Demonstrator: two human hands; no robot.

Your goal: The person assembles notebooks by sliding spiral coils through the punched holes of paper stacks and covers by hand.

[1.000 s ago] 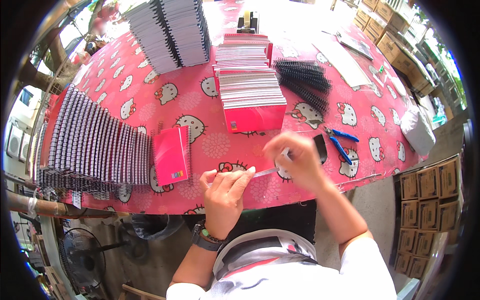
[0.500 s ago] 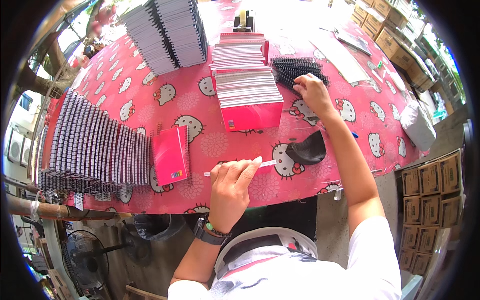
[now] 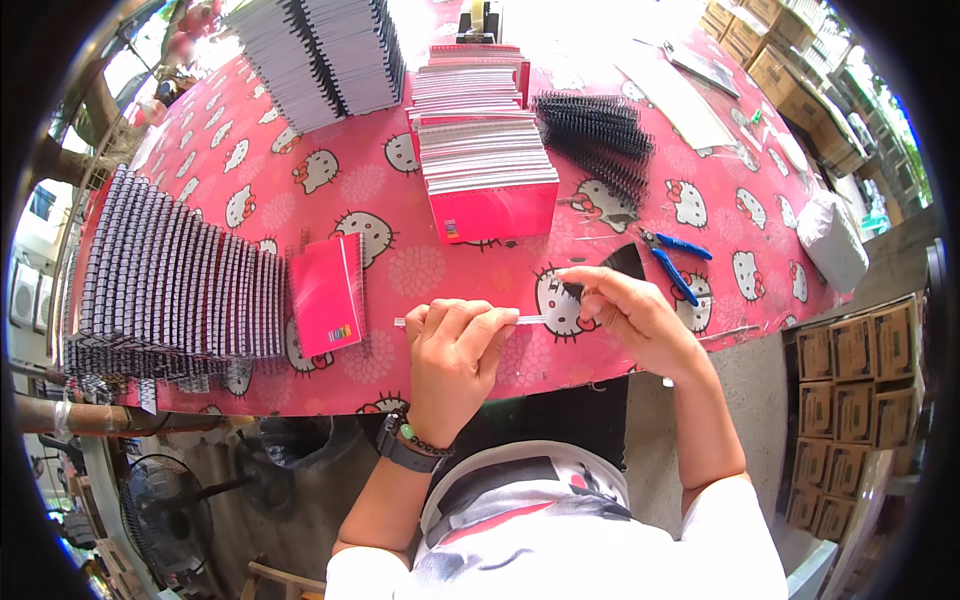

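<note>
My left hand [image 3: 452, 345] is closed on an unbound notebook [image 3: 530, 320], seen edge-on as a thin white strip of pages. Close to the strip's right end, my right hand [image 3: 640, 320] has its fingers curled inward; what they hold, if anything, is too hard to make out. Behind that hand lies a black piece of material [image 3: 628, 262], partly covered. Farther back is a heap of black spiral binding coils [image 3: 600, 140]. Left of the coils stands a row of pink-covered notebooks [image 3: 490, 200], page edges up. One pink spiral notebook [image 3: 328, 295] lies left of my left hand.
Bound notebooks [image 3: 180, 270] are stacked at the left edge, with taller spiral-bound stacks [image 3: 340, 60] behind. Blue-handled cutters [image 3: 680, 262] lie to the right, near a white wrapped bundle [image 3: 830, 240]. A tape dispenser [image 3: 480, 22] stands at the back. Cartons [image 3: 855, 420] are piled beyond the table.
My right hand has come back from the coil heap to beside the left hand, uncovering the blue-handled cutters. My left hand still holds the notebook. The view has shifted slightly.
</note>
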